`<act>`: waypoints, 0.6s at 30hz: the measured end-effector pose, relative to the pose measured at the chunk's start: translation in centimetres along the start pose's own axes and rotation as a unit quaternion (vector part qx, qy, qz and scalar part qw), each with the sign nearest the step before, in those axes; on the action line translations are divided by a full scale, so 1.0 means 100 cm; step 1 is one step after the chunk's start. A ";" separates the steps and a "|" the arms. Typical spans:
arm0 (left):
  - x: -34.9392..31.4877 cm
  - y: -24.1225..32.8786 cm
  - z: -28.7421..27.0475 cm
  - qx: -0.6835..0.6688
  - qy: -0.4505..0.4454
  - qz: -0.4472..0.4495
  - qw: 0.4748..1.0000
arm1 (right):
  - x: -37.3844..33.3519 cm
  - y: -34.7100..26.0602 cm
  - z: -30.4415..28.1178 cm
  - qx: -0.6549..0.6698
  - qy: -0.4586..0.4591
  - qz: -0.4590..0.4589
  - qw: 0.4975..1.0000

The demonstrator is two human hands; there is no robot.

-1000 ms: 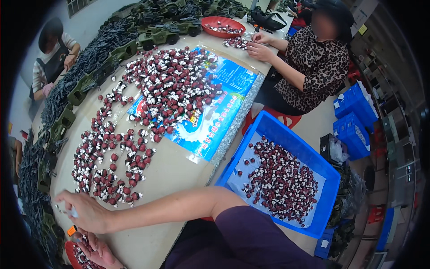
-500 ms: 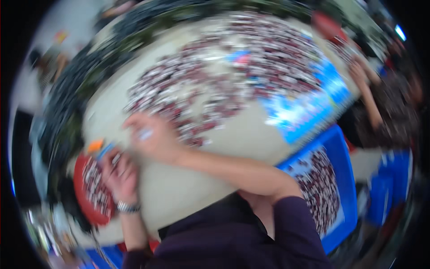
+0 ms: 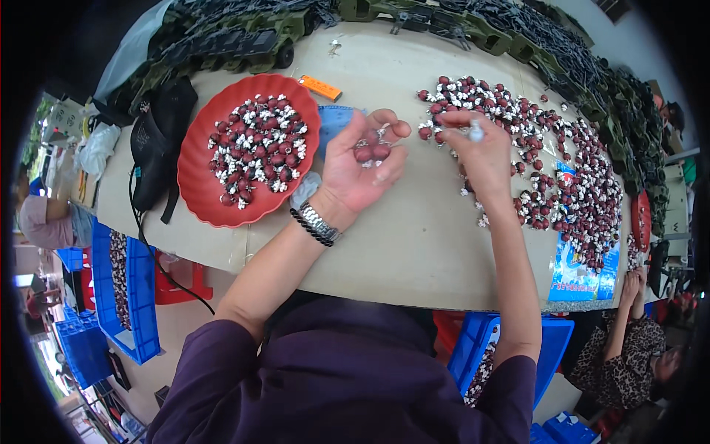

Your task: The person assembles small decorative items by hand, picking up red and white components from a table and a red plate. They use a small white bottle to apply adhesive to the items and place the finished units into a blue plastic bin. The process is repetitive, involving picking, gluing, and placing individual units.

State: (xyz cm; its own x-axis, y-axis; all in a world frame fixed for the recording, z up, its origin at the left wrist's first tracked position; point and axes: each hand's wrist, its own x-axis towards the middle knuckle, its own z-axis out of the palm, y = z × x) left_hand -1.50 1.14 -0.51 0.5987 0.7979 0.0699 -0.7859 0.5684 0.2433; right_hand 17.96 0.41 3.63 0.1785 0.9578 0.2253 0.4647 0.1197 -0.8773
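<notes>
While the person's dark purple sleeves (image 3: 296, 385) fill the lower edge of the view, both forearms reach up over the pale table (image 3: 414, 237). The left hand (image 3: 362, 163), with a metal watch and dark bead band at the wrist, lies palm up and half open, its fingers curled loosely around a few dark red beads with silvery caps (image 3: 371, 150) resting in the palm. Just beside it to the right, the right hand (image 3: 477, 148) is turned back-up, its thumb and forefinger pinched on a small whitish piece (image 3: 476, 133); what that piece is cannot be made out. Left of the open palm sits a red round tray (image 3: 203, 192) holding more of the red and white pieces. Beyond the right hand a wide scatter of the same pieces (image 3: 547, 163) spreads across the table. Farther back, a row of dark green and black plastic parts (image 3: 244, 37) lines the table's far edge, partly cut off by the rim.
</notes>
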 end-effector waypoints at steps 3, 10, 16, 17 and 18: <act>0.002 0.001 -0.005 -0.024 0.018 0.039 0.999 | 0.002 -0.004 0.018 -0.176 -0.034 -0.048 0.983; 0.002 0.006 -0.003 0.074 0.115 0.080 0.987 | 0.000 0.011 0.036 -0.324 -0.021 -0.098 0.941; -0.003 0.007 0.003 0.131 0.133 0.000 0.983 | -0.009 -0.008 0.021 0.214 -0.067 0.020 0.974; -0.006 0.006 0.004 0.131 0.121 -0.029 0.983 | -0.011 -0.011 0.017 0.274 -0.082 0.017 0.958; -0.006 0.005 0.005 0.135 0.109 -0.060 0.983 | -0.015 -0.013 0.018 0.281 -0.090 0.006 0.956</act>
State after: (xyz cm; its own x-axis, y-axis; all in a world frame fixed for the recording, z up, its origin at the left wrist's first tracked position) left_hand -2.20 0.80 0.06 0.6136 0.7695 -0.1770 -0.6244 0.6101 0.4877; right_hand 15.54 -0.74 3.71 0.0059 0.9833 0.1820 -0.0835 0.1819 -0.9798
